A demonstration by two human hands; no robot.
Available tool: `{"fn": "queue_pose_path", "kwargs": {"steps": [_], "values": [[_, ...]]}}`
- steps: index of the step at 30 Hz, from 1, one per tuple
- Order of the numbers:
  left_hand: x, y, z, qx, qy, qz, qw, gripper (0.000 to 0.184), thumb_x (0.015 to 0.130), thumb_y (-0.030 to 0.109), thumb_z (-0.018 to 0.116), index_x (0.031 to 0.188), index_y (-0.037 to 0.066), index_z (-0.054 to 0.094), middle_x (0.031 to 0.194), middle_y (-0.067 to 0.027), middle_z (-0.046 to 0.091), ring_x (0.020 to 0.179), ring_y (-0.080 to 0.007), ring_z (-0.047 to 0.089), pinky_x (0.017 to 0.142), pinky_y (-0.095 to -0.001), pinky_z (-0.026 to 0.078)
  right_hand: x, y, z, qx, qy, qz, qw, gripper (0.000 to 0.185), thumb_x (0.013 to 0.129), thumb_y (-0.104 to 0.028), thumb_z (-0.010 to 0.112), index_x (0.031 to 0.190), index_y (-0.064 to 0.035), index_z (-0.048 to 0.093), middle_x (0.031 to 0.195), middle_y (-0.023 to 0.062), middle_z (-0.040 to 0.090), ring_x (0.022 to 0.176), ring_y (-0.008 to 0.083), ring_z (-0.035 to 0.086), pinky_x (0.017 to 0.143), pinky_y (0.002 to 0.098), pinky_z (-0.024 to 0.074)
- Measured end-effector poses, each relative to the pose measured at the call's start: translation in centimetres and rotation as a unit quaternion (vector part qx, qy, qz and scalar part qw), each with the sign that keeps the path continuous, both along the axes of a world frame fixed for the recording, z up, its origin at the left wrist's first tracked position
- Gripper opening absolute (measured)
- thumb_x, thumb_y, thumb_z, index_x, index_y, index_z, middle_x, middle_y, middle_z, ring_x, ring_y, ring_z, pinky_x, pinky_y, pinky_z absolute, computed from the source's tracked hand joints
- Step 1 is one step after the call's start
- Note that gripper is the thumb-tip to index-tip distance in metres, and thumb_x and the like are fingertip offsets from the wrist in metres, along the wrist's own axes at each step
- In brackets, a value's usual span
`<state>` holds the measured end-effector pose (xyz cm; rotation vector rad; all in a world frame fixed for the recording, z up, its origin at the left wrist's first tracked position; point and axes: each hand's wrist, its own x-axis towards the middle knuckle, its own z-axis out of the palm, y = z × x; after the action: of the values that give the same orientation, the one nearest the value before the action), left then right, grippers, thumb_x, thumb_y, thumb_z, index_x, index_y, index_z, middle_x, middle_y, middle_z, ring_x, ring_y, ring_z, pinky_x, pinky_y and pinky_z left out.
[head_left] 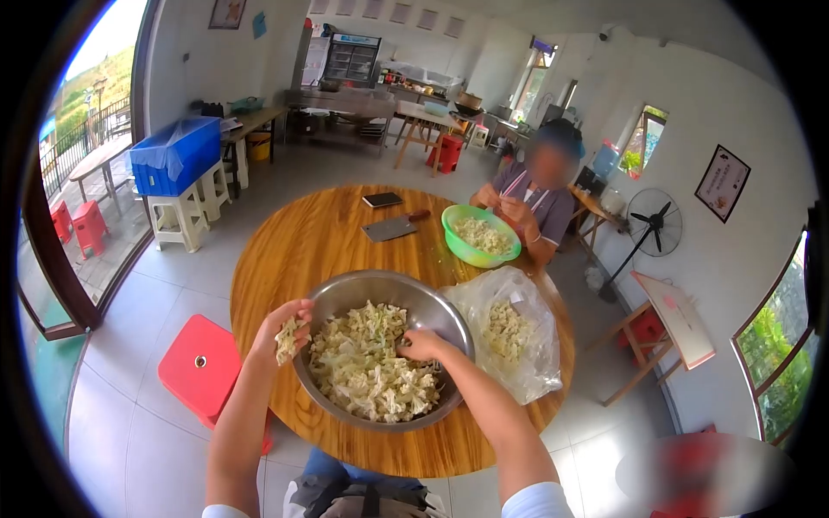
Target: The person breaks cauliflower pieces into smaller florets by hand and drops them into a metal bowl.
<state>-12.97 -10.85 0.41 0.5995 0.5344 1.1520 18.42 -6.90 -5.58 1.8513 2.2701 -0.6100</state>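
A wide steel bowl full of cut cauliflower pieces stands on the round wooden table. At its left rim, my left hand is closed around a small bunch of cauliflower. My right hand reaches over the right rim into the bowl, fingers curled on the pieces at the heap's right side; the fingertips are partly hidden. Beside the bowl on the right lies a clear plastic bag with more cauliflower. Farther back is a green basin, also holding cauliflower.
A cleaver and a phone lie on the far part of the table. Across it, a person holds both hands above the green basin. A red stool stands at the left, a fan at the right.
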Motion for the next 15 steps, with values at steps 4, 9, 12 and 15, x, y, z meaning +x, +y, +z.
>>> {"fn": "queue_pose_path", "kwargs": {"steps": [4,9,12,15], "values": [[0.3,2.3,-4.5,0.083,0.049,-0.005,0.995,0.019,0.088,0.02,0.052,0.099,0.004,0.055,0.075,0.0004,0.054,0.054,-0.0075,0.044,0.042,-0.0205,0.034,0.4,0.9,-1.4,0.037,-0.001,-0.01,0.999,0.054,0.077,-0.04,0.058,0.119,-0.0075,0.051,0.114,0.0264,0.051,0.107,0.0383,0.049,0.093,0.039,0.0388],[-0.3,1.4,-4.5,0.038,-0.178,-0.026,0.983,0.018,0.089,0.02,0.051,0.097,0.005,0.055,0.075,-0.0011,0.056,0.052,-0.0075,0.044,0.04,-0.0194,0.032,-0.1,0.1,-1.7,0.039,-0.048,-0.002,0.998,0.047,0.075,-0.032,0.058,0.118,-0.0131,0.053,0.111,0.0247,0.052,0.103,0.0355,0.052,0.087,0.038,0.0428],[0.1,0.7,-4.2,0.043,-0.215,0.025,0.975,0.017,0.089,0.02,0.05,0.097,0.006,0.055,0.075,-0.0013,0.056,0.052,-0.0072,0.045,0.039,-0.0192,0.033,-0.1,-0.3,0.5,-0.029,-0.056,0.045,0.997,0.042,0.073,-0.027,0.058,0.113,-0.0134,0.056,0.108,0.0204,0.056,0.1,0.0329,0.055,0.084,0.0376,0.0444],[0.7,0.1,-3.5,0.054,-0.178,0.089,0.979,0.016,0.088,0.019,0.049,0.098,0.006,0.054,0.077,-0.0009,0.056,0.053,-0.007,0.046,0.039,-0.0193,0.034,-0.1,-1.1,3.3,-0.105,-0.079,0.091,0.987,0.036,0.07,-0.018,0.059,0.105,-0.0117,0.061,0.1,0.0131,0.062,0.098,0.029,0.056,0.081,0.0366,0.0451]]}}
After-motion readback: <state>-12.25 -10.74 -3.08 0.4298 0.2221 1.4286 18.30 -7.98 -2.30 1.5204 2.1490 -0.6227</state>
